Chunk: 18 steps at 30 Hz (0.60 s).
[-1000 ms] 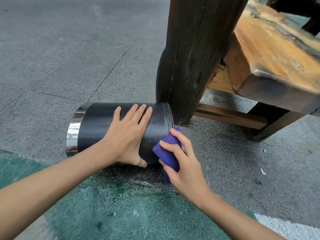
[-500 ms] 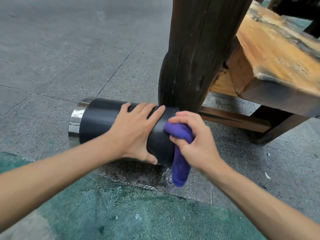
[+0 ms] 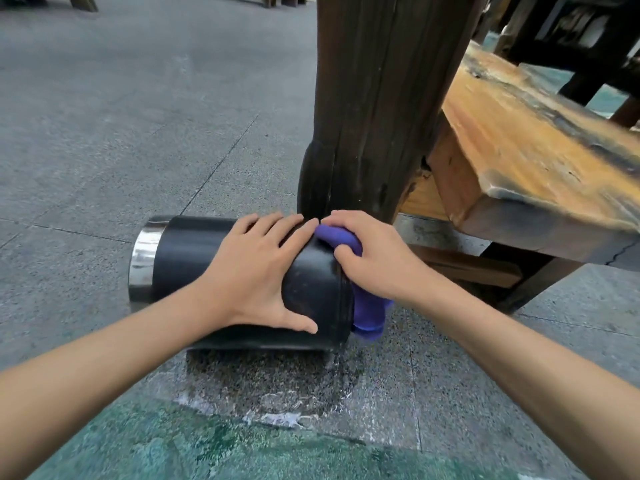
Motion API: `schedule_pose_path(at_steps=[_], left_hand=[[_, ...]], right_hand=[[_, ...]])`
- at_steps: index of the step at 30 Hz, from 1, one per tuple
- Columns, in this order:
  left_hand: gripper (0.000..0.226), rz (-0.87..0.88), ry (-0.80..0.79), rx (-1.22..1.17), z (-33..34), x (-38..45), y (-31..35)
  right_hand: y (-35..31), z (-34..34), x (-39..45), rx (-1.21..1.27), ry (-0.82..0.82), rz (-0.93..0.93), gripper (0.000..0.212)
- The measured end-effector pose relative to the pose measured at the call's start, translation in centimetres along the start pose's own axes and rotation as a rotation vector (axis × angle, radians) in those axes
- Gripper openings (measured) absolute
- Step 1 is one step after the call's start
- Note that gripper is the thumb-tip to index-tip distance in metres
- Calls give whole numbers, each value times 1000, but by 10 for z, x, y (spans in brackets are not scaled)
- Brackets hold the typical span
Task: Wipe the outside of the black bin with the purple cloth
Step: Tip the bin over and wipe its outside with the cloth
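Note:
The black bin (image 3: 188,256) lies on its side on the stone floor, its shiny metal rim (image 3: 142,259) pointing left and its base end pointing right. My left hand (image 3: 258,268) lies flat on top of the bin with fingers spread, pressing it down. My right hand (image 3: 369,252) grips the bunched purple cloth (image 3: 369,315) against the upper edge of the bin's right end. Part of the cloth hangs down past that end, almost to the floor.
A thick dark wooden post (image 3: 367,109) stands directly behind the bin's right end. A heavy wooden bench (image 3: 530,157) with a low crossbar (image 3: 464,268) extends to the right. A wet patch (image 3: 270,382) marks the floor below the bin, and green-painted floor (image 3: 207,448) lies nearest me.
My right hand has carried the cloth from the lower front of the bin's right end up to its top edge. My left hand stays pressed on the bin.

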<state>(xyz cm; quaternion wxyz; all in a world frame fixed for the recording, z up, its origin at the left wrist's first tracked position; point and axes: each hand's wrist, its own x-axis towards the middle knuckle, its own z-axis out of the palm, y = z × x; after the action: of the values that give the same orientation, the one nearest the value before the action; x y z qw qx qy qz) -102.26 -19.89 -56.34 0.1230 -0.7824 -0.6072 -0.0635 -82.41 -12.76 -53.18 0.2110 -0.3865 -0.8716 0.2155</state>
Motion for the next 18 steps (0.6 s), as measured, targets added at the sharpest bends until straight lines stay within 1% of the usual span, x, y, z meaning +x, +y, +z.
schedule_pose_path(at_steps=[6,9,11,14,16,18], left_hand=[[145,-22,-44,-36,-2,13,-6],[144,-24,-19,-43,2,13,-7],[144,-21,6,-53,4,12,-8],[143,-24,23,-54,5,12,-8],[142,-29,27,-38,4,11,-9],[137,-69,54,-21,4,5,-7]], right_hand=[[-10,4,0,-183,-20,42,54],[-10,9,-8,-229,-21,70,62],[-10,15,-20,-219,18,65,65],[-6,31,-48,-191,113,6,69],[-2,45,-68,-179,149,-26,72],[3,57,-82,-148,176,-51,75]])
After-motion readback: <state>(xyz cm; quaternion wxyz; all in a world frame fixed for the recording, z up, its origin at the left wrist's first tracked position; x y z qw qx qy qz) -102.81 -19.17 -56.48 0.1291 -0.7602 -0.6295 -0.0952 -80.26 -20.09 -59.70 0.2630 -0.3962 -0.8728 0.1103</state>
